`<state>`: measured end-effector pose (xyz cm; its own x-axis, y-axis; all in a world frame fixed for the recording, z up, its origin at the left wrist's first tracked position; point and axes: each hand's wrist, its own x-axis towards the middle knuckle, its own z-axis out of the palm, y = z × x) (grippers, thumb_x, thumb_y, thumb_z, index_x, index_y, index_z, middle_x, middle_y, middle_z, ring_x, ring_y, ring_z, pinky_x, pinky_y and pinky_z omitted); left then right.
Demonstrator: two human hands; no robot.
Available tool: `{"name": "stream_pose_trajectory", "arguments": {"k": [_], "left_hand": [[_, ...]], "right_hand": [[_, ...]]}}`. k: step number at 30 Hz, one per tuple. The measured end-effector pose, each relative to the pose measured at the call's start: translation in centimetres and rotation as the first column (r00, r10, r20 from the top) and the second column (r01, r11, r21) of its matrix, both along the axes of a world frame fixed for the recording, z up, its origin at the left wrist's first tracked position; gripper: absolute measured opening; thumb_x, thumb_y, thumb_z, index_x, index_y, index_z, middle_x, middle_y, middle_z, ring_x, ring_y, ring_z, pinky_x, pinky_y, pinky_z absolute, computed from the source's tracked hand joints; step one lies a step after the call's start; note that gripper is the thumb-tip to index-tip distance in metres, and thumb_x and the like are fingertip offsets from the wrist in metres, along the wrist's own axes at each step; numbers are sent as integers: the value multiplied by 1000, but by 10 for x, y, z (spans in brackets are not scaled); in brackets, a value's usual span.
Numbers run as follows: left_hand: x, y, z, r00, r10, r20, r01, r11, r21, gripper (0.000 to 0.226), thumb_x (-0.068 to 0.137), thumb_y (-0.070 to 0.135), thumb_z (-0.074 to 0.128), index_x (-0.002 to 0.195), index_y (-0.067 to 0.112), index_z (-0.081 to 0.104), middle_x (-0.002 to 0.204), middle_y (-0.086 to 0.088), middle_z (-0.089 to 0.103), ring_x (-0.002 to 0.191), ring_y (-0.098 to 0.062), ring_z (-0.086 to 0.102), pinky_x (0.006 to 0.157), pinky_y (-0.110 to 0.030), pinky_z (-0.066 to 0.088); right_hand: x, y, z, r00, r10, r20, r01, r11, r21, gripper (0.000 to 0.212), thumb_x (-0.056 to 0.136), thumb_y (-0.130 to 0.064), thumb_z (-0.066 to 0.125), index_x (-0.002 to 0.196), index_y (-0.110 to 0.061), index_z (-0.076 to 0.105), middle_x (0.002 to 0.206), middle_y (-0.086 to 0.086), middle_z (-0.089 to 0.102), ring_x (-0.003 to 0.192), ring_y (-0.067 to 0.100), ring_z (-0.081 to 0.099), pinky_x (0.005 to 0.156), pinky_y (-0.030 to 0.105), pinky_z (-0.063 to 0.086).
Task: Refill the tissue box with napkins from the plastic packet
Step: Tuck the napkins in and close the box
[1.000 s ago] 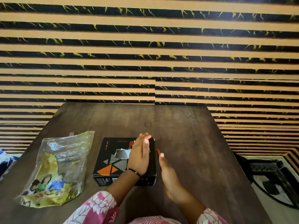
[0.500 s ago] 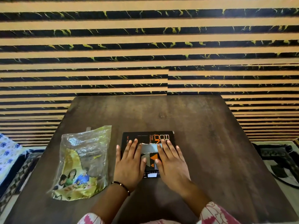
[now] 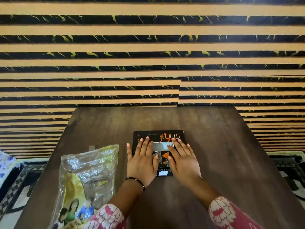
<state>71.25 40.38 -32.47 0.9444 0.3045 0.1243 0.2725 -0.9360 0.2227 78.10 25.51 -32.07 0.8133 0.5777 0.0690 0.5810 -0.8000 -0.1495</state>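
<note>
A black tissue box (image 3: 157, 137) with orange print lies flat on the brown table (image 3: 214, 146). A pale napkin (image 3: 160, 147) shows through the opening in its top. My left hand (image 3: 142, 161) lies flat on the box's left half, fingers straight. On the right half my right hand (image 3: 183, 159) rests the same way, fingers straight. The plastic packet (image 3: 87, 177), clear with a yellow printed front, lies on the table left of the box, apart from both hands.
A wall of orange and black stripes (image 3: 148, 63) stands right behind the table's far edge. Patterned floor mats (image 3: 290, 169) lie beside the table on both sides.
The box was turned to lie square in front of me. My right hand came from beside it onto its top, so both palms now lie flat on it.
</note>
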Motion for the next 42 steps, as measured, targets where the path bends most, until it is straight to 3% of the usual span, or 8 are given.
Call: {"name": "stream_pose_trajectory", "arguments": {"k": [8, 15, 18, 26, 29, 32, 37, 42], "left_hand": [[96, 48, -4, 1000, 28, -11, -28, 1000, -12, 63, 87, 44, 17, 139, 13, 34, 148, -2, 37, 139, -21, 29, 113, -53, 7], [159, 88, -2, 1000, 7, -9, -7, 1000, -12, 67, 85, 45, 4, 145, 16, 14, 156, 1, 14, 144, -18, 6, 115, -48, -1], [180, 101, -4, 1000, -2, -20, 1, 1000, -21, 60, 92, 42, 18, 145, 16, 12, 157, 0, 12, 144, -18, 5, 116, -49, 2], [201, 108, -1, 996, -17, -84, 15, 1000, -16, 61, 92, 43, 19, 146, 17, 8, 157, -1, 6, 144, -21, 0, 115, -56, 5], [205, 109, 7, 977, -35, -208, 36, 999, 1, 61, 92, 45, 19, 146, 21, 2, 158, 0, -2, 144, -23, -6, 111, -63, 0], [204, 110, 18, 962, -38, -272, 48, 998, 27, 64, 93, 47, 20, 146, 20, -4, 158, 0, -6, 144, -23, -9, 109, -65, -6], [133, 88, 21, 1000, -2, -7, 2, 997, -82, 70, 92, 40, 35, 146, 17, -3, 157, -1, 4, 144, -21, -4, 112, -58, -6], [-4, 53, -18, 989, 77, -123, -99, 978, -185, 71, 87, 40, 39, 146, 16, 7, 157, -7, 7, 144, -28, 0, 112, -56, -3]], "right_hand": [[96, 49, -3, 1000, 1, 9, -1, 999, -47, 56, 90, -40, 32, 140, -15, 36, 142, 1, 48, 133, 17, 42, 109, 42, 27], [161, 88, -8, 999, 53, 4, -53, 998, -14, 66, 87, -48, 6, 148, -22, 12, 157, -4, 16, 145, 11, 7, 116, 32, -2], [179, 100, -8, 999, 24, -38, -24, 1000, 15, 67, 86, -50, 6, 148, -24, 8, 158, -7, 10, 145, 9, 2, 118, 34, 6], [201, 112, -3, 993, 6, -120, -2, 1000, 29, 60, 93, -47, 18, 147, -24, 10, 157, -5, 14, 145, 11, 4, 114, 40, 28], [203, 113, 7, 978, 0, -210, -6, 1000, -26, 57, 96, -42, 24, 147, -24, 6, 158, -6, 7, 145, 12, 0, 115, 50, 21], [199, 115, 20, 971, -5, -240, -20, 994, -103, 61, 97, -43, 24, 148, -22, -1, 159, -6, -6, 146, 14, -3, 116, 50, 4], [118, 89, 10, 998, -40, -52, 47, 990, 130, 63, 96, -34, 34, 149, -17, 4, 159, -2, 2, 145, 17, 11, 117, 36, 9], [-22, 37, -48, 961, 70, -268, -68, 998, 16, 68, 89, -26, 47, 147, -15, 15, 159, 1, 7, 145, 19, 11, 115, 36, 10]]}}
